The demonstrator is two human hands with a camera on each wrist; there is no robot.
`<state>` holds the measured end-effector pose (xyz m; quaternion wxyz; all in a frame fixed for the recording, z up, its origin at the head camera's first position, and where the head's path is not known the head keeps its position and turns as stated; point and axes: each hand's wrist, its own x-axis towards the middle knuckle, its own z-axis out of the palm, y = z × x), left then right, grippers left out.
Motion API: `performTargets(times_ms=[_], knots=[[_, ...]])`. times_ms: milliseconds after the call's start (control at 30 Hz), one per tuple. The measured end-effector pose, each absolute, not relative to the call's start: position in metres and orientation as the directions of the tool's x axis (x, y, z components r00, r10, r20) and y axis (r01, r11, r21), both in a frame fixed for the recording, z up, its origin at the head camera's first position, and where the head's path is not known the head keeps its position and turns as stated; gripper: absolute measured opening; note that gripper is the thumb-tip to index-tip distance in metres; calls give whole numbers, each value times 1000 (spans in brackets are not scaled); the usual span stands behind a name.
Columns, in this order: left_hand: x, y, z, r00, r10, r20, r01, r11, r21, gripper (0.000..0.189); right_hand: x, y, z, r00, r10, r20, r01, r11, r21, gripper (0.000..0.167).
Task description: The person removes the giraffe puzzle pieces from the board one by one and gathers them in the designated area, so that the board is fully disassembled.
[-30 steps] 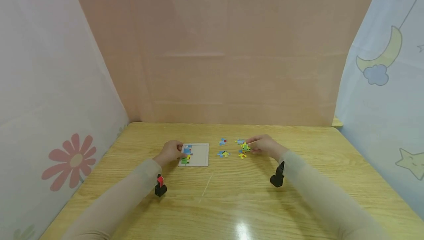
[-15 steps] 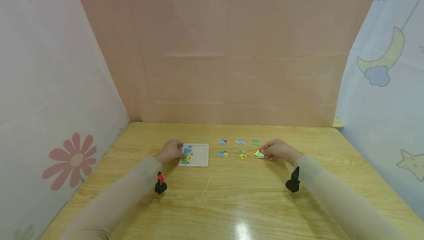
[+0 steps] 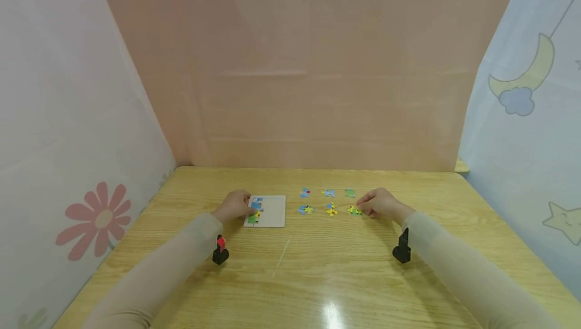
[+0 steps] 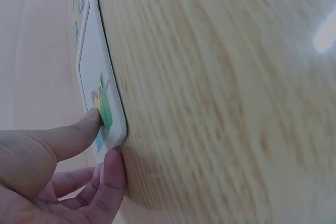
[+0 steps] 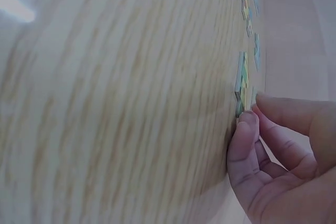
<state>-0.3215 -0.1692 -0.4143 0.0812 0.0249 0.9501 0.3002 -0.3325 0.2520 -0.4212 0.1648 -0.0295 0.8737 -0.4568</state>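
My left hand [image 3: 232, 207] grips the left edge of a white puzzle tray [image 3: 275, 218], thumb on top and fingers curled at the edge. Along that side of the tray lie fitted blue, yellow and green pieces [image 3: 255, 217], partly covered by the thumb. Over on the right, my right hand [image 3: 380, 204] pinches the right end of a yellow-green puzzle piece [image 3: 353, 210] low at the tabletop. In the right wrist view, thumb and fingertips [image 5: 248, 120] close around the near end of this piece [image 5: 242, 80].
Loose puzzle pieces lie in two rows between the hands: a blue one with a red dot [image 3: 305, 193], a pale blue one [image 3: 329, 193], a green one [image 3: 350, 193], a blue-yellow one [image 3: 306, 210] and a yellow-red one [image 3: 332, 210]. A tan backdrop [image 3: 308, 92] rises behind the table.
My right hand has carried the yellow-green piece rightward and toward me, lowering it to the table at the near row's right end. The left hand keeps its place on the tray.
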Motion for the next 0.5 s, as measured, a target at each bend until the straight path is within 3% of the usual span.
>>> performTargets(times_ms=[500], knots=[[-328, -177, -422, -979, 111, -169, -18, 784, 620, 63, -330, 253, -417, -939, -220, -266, 111, 537, -836, 32]])
